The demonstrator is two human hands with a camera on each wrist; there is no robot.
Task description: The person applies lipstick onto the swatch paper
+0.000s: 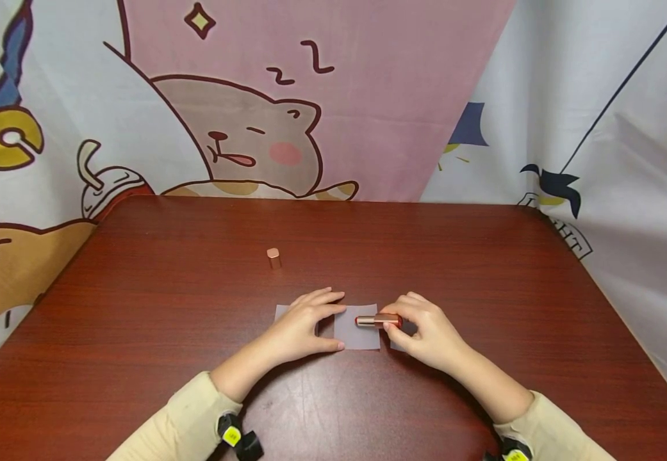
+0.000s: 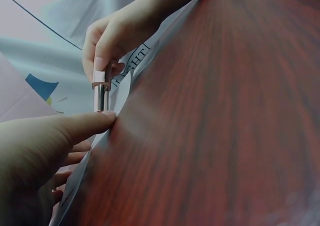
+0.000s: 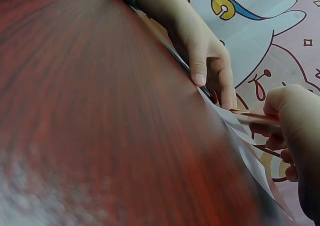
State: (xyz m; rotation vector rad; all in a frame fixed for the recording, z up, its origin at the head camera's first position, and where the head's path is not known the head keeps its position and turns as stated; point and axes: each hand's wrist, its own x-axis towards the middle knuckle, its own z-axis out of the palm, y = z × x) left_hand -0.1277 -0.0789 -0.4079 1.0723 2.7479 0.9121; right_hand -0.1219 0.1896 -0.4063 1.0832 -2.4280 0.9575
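Note:
In the head view, my right hand [image 1: 428, 330] pinches an uncapped lipstick [image 1: 389, 319] between thumb and fingers. Its red tip points left, over a white piece of paper [image 1: 356, 337]. My left hand [image 1: 298, 326] lies with fingers spread, the fingertips and thumb at that paper's left edge. More white paper shows past the left hand and beneath the right one, mostly hidden by them. The left wrist view has the lipstick [image 2: 101, 94] slanting down close to the left thumb. From the right wrist, the paper [image 3: 257, 171] looks slightly curled off the table.
A rose-gold lipstick cap [image 1: 273, 257] stands upright on the dark red wooden table [image 1: 195, 282], farther back than the hands. Behind the table's far edge hangs a cartoon-printed curtain [image 1: 379, 96], which also runs along both sides.

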